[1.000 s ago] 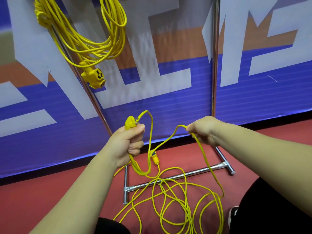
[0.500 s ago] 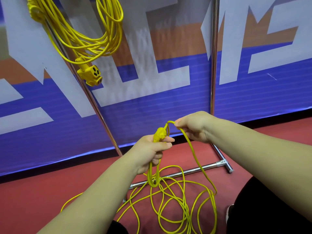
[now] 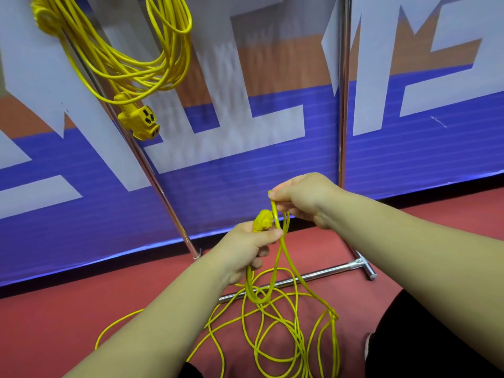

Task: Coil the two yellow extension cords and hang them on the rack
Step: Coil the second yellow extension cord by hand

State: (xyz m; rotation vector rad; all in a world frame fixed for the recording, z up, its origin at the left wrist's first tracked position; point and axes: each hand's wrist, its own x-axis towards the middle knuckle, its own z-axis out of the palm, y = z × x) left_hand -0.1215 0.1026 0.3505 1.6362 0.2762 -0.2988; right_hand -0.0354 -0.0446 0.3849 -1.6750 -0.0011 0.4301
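Left hand (image 3: pixel 246 248) grips the loose thin yellow extension cord (image 3: pixel 275 320) at its plug; right hand (image 3: pixel 302 199), at one o'clock, pinches a loop.

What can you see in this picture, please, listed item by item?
coiled cord: one, yellow, hanging at the rack's left pole, socket end dangling
loose cord: one, yellow, tangled on the floor, rising into both hands
rack: one, silver metal, against the banner
banner: one, blue, white and orange, behind
floor: red
left hand: grips the loose cord's plug end
right hand: pinches the loose cord
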